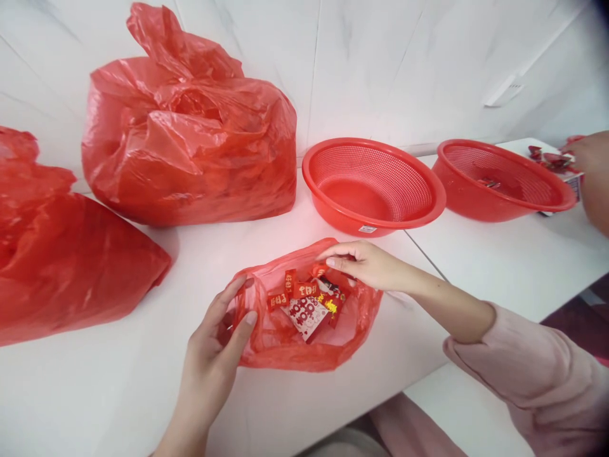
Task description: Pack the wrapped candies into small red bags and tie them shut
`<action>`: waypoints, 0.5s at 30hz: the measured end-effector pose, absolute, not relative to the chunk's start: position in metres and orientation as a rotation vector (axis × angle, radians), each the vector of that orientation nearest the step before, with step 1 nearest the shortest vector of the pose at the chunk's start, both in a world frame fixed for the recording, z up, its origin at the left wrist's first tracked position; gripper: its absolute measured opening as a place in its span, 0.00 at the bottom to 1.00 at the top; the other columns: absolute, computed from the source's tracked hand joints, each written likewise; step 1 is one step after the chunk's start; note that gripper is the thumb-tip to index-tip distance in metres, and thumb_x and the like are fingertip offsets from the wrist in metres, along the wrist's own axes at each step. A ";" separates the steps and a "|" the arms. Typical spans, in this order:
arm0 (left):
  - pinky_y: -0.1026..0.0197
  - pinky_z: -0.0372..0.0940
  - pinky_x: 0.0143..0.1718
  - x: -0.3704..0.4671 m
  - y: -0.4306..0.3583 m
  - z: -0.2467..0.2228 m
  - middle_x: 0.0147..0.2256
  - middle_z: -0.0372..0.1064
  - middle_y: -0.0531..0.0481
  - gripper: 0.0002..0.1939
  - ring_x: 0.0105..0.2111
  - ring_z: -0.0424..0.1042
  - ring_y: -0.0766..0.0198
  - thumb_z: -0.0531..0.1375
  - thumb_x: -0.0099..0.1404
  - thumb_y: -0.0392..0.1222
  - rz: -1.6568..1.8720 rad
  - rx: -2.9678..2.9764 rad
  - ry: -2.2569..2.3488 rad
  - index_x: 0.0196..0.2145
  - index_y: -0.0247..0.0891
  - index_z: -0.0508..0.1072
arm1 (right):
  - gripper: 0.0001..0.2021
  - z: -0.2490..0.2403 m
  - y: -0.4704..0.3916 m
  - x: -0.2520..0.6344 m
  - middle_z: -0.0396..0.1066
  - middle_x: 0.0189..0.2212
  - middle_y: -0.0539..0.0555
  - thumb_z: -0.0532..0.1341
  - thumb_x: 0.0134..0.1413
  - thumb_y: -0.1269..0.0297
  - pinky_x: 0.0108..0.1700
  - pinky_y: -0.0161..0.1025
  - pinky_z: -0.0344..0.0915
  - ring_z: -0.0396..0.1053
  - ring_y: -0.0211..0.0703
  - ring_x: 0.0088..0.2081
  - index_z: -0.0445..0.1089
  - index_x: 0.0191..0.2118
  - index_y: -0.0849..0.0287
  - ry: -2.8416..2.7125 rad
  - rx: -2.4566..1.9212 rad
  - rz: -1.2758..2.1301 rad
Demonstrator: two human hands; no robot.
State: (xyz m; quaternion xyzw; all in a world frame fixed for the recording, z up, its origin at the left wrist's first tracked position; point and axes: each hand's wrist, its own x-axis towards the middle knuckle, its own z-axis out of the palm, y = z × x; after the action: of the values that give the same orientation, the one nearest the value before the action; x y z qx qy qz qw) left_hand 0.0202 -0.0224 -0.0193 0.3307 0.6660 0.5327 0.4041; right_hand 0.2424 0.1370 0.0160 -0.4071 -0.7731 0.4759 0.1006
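Observation:
An opened red plastic bag (pixel 352 346) lies on the white table, its mouth spread wide. Inside it are several small red packets (pixel 278 299) with gold print and a white packet (pixel 307 317) with red characters. My left hand (pixel 221 336) grips the left rim of the bag between thumb and fingers. Over the right back part of the opening is my right hand (pixel 359 261), its thumb and fingers closed around something small and red, partly hidden.
A red perforated basket (pixel 373 219) stands behind the bag; another basket (pixel 499 203) with small items is to its right. Two full red bags (pixel 190 158) (pixel 71 266) stand at left. Another person's hand (pixel 592 171) is at the right edge, near small red items.

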 end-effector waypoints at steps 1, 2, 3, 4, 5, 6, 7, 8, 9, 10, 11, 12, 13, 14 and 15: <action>0.57 0.69 0.48 0.020 -0.022 -0.019 0.57 0.69 0.46 0.33 0.52 0.72 0.52 0.65 0.58 0.55 1.340 0.840 1.681 0.60 0.48 0.67 | 0.15 0.013 0.137 0.243 0.76 0.43 0.54 0.57 0.61 0.57 0.39 0.38 0.68 0.73 0.38 0.33 0.76 0.44 0.58 -2.282 -1.175 1.335; 0.57 0.69 0.47 0.020 -0.022 -0.020 0.57 0.68 0.45 0.33 0.51 0.72 0.52 0.65 0.59 0.55 1.335 0.844 1.680 0.60 0.48 0.67 | 0.15 0.011 0.138 0.243 0.76 0.46 0.54 0.57 0.61 0.58 0.45 0.40 0.68 0.74 0.41 0.39 0.75 0.46 0.58 -2.275 -1.144 1.296; 0.57 0.69 0.47 0.020 -0.022 -0.020 0.57 0.68 0.45 0.33 0.51 0.72 0.52 0.65 0.59 0.55 1.331 0.847 1.681 0.60 0.48 0.66 | 0.15 0.010 0.138 0.244 0.75 0.48 0.55 0.57 0.61 0.58 0.49 0.42 0.67 0.73 0.44 0.45 0.75 0.48 0.57 -2.261 -1.114 1.293; 0.58 0.70 0.46 0.020 -0.022 -0.020 0.58 0.68 0.45 0.33 0.51 0.72 0.52 0.65 0.59 0.55 1.330 0.849 1.681 0.60 0.47 0.66 | 0.16 0.009 0.138 0.244 0.74 0.50 0.55 0.57 0.62 0.57 0.53 0.44 0.66 0.72 0.45 0.49 0.75 0.49 0.57 -2.237 -1.091 1.315; 0.58 0.70 0.46 0.019 -0.023 -0.020 0.58 0.68 0.45 0.33 0.51 0.72 0.52 0.65 0.59 0.55 1.330 0.848 1.680 0.60 0.48 0.66 | 0.17 0.009 0.139 0.245 0.73 0.51 0.56 0.56 0.62 0.57 0.54 0.46 0.66 0.71 0.47 0.51 0.74 0.50 0.57 -2.199 -1.081 1.352; 0.58 0.70 0.47 0.019 -0.023 -0.020 0.58 0.68 0.45 0.33 0.51 0.72 0.52 0.65 0.59 0.55 1.330 0.847 1.679 0.60 0.48 0.66 | 0.18 0.010 0.139 0.245 0.72 0.53 0.56 0.56 0.62 0.56 0.55 0.47 0.66 0.70 0.47 0.52 0.73 0.52 0.57 -2.153 -1.089 1.396; 0.58 0.69 0.47 0.019 -0.023 -0.020 0.58 0.68 0.45 0.33 0.51 0.72 0.53 0.65 0.59 0.55 1.329 0.846 1.678 0.60 0.49 0.66 | 0.19 0.010 0.138 0.246 0.71 0.54 0.56 0.56 0.63 0.56 0.55 0.48 0.67 0.70 0.48 0.53 0.72 0.54 0.56 -2.103 -1.109 1.446; 0.58 0.69 0.47 0.019 -0.023 -0.020 0.58 0.68 0.46 0.33 0.52 0.72 0.53 0.65 0.59 0.55 1.328 0.847 1.680 0.60 0.49 0.66 | 0.20 0.011 0.138 0.247 0.70 0.56 0.56 0.56 0.63 0.55 0.55 0.49 0.67 0.69 0.48 0.54 0.71 0.56 0.55 -2.046 -1.133 1.501; 0.59 0.69 0.47 0.019 -0.023 -0.020 0.58 0.68 0.46 0.33 0.52 0.72 0.53 0.65 0.59 0.55 1.327 0.848 1.683 0.60 0.50 0.66 | 0.20 0.011 0.138 0.247 0.69 0.57 0.57 0.57 0.63 0.54 0.55 0.49 0.68 0.68 0.49 0.55 0.69 0.57 0.54 -1.989 -1.148 1.557; 0.59 0.69 0.47 0.019 -0.023 -0.020 0.58 0.68 0.46 0.33 0.52 0.72 0.53 0.65 0.59 0.55 1.326 0.847 1.687 0.60 0.50 0.67 | 0.21 0.012 0.137 0.248 0.68 0.58 0.57 0.57 0.63 0.54 0.55 0.49 0.69 0.67 0.49 0.57 0.69 0.58 0.53 -1.933 -1.153 1.612; 0.58 0.69 0.47 0.019 -0.023 -0.020 0.58 0.68 0.46 0.32 0.52 0.72 0.53 0.65 0.59 0.55 1.328 0.847 1.689 0.60 0.50 0.67 | 0.21 0.012 0.137 0.249 0.67 0.59 0.57 0.57 0.63 0.54 0.55 0.49 0.69 0.66 0.49 0.58 0.68 0.58 0.53 -1.883 -1.142 1.660; 0.58 0.69 0.48 0.019 -0.023 -0.019 0.58 0.68 0.46 0.32 0.51 0.72 0.53 0.65 0.59 0.55 1.332 0.847 1.688 0.60 0.50 0.67 | 0.21 0.012 0.136 0.250 0.65 0.60 0.56 0.56 0.64 0.53 0.55 0.48 0.70 0.66 0.49 0.59 0.68 0.58 0.52 -1.845 -1.121 1.696; 0.58 0.69 0.48 0.020 -0.023 -0.019 0.58 0.68 0.46 0.32 0.51 0.73 0.53 0.65 0.59 0.55 1.337 0.848 1.686 0.60 0.49 0.67 | 0.21 0.012 0.135 0.251 0.65 0.61 0.56 0.56 0.64 0.53 0.54 0.48 0.70 0.65 0.48 0.59 0.68 0.58 0.52 -1.826 -1.100 1.711; 0.58 0.69 0.48 0.020 -0.023 -0.019 0.58 0.68 0.46 0.32 0.51 0.73 0.53 0.65 0.59 0.55 1.340 0.851 1.687 0.60 0.49 0.67 | 0.20 0.013 0.134 0.252 0.65 0.61 0.56 0.56 0.64 0.53 0.55 0.47 0.70 0.66 0.48 0.59 0.69 0.58 0.52 -1.842 -1.086 1.694; 0.58 0.70 0.48 0.021 -0.023 -0.018 0.57 0.69 0.46 0.32 0.51 0.73 0.53 0.65 0.59 0.55 1.342 0.854 1.693 0.60 0.49 0.67 | 0.20 0.014 0.133 0.254 0.65 0.60 0.55 0.56 0.64 0.53 0.55 0.47 0.69 0.66 0.47 0.59 0.69 0.57 0.53 -1.895 -1.080 1.636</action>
State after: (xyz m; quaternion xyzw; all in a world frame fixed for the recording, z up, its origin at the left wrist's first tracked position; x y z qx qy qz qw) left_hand 0.0209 -0.0229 -0.0182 0.3374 0.6684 0.5302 0.3979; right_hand 0.2536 0.1328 0.0140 -0.3875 -0.6802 0.5872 0.2060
